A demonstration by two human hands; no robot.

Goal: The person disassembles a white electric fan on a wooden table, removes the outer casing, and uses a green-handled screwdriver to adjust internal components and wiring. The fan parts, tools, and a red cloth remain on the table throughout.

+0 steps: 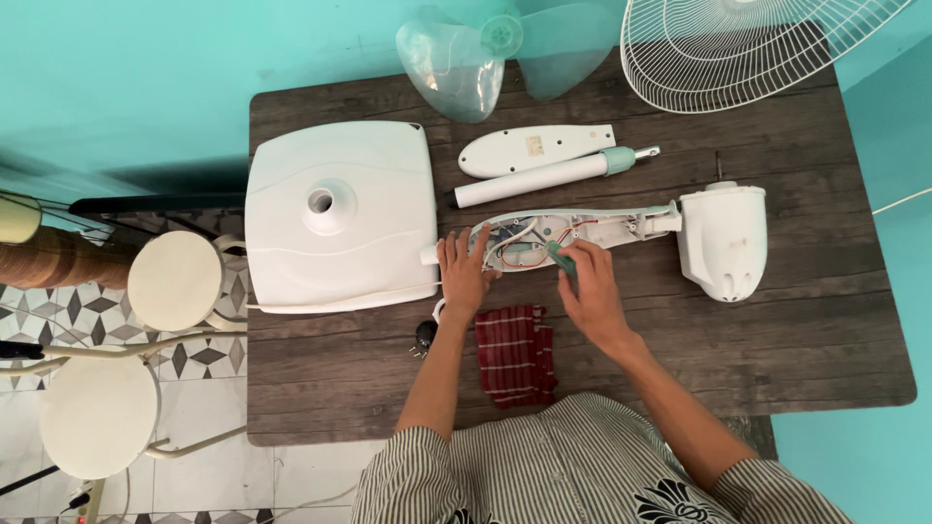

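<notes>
An opened white fan control housing (582,229) with red and white wires lies across the middle of the dark wooden table (796,330), joined to the white motor head (724,240). My left hand (464,277) rests on the housing's left end, fingers spread on it. My right hand (588,284) grips a green-handled screwdriver (561,259) whose tip points into the housing. The housing's cover plate (534,148) and a white pole (544,179) lie just beyond.
A large white fan base (340,215) sits at the left, its cord and black plug (424,337) near my left arm. A red striped cloth (515,353) lies before me. Clear fan blades (456,63) and a wire grille (748,49) are at the far edge. Two round stools (175,281) stand left.
</notes>
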